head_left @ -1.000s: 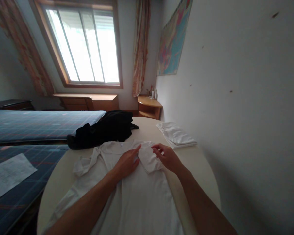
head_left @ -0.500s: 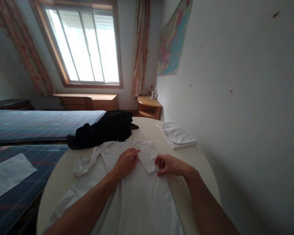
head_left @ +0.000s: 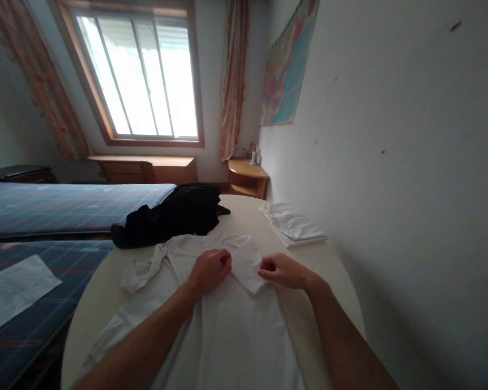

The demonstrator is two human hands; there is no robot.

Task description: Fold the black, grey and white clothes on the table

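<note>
A white T-shirt [head_left: 236,325] lies spread on a round cream table [head_left: 317,319], its collar at the far end. The sleeve on the right [head_left: 246,265] is folded inward over the chest. My left hand [head_left: 211,271] rests on the upper chest, fingertips curled and pinched at the inner edge of that sleeve. Closed in a pinch, my right hand [head_left: 287,271] holds the sleeve's outer side. The other sleeve [head_left: 136,276] lies loosely bunched at the left.
Black clothing [head_left: 174,214] lies in a heap at the table's far left edge. A folded white garment [head_left: 295,225] sits at the far right, near the wall [head_left: 410,216]. To the left are blue plaid mattresses [head_left: 73,208] and a sheet of paper [head_left: 18,290].
The fingers of my left hand have curled in from lying flatter on the shirt. My right fingers have drawn closer together, and the folded sleeve has shifted slightly.
</note>
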